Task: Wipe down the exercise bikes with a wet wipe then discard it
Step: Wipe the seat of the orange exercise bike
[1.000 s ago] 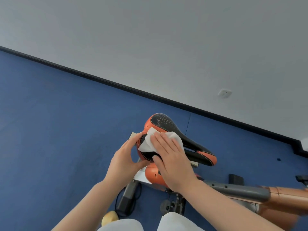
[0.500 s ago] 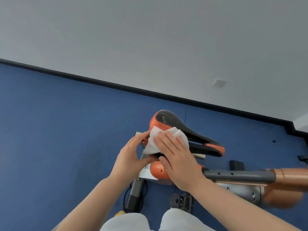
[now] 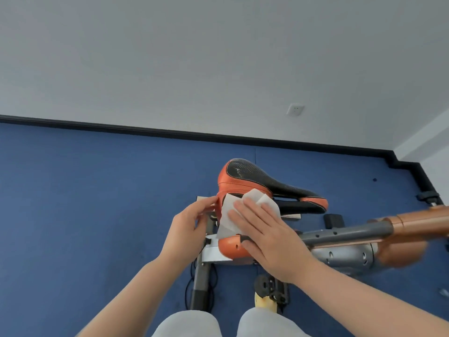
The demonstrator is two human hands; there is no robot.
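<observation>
- Exercise bike (image 3: 340, 254): an orange-and-grey machine stands on the blue floor (image 3: 85, 203) near the white wall (image 3: 218, 57), its frame running off to the right, where it blurs.
- Saddle (image 3: 262, 184): black with orange sides, its wide end to the left and its narrow nose pointing right, it sits at the centre of the scene above the bike's frame.
- Right hand (image 3: 264, 239): laid flat with fingers straight and spread, it presses the wipe against the near side of the saddle's wide end, the thumb lying on the orange housing below.
- Left hand (image 3: 187, 227): just left of the saddle, its fingers are curled, and the fingertips touch the saddle's orange edge beside the wipe; whether they pinch the wipe itself cannot be told.
- Wet wipe (image 3: 230, 215): white and creased, it lies on the saddle's near left side, partly under the right hand's fingers.
- Wall socket (image 3: 295, 109): a small white plate on the far wall.
</observation>
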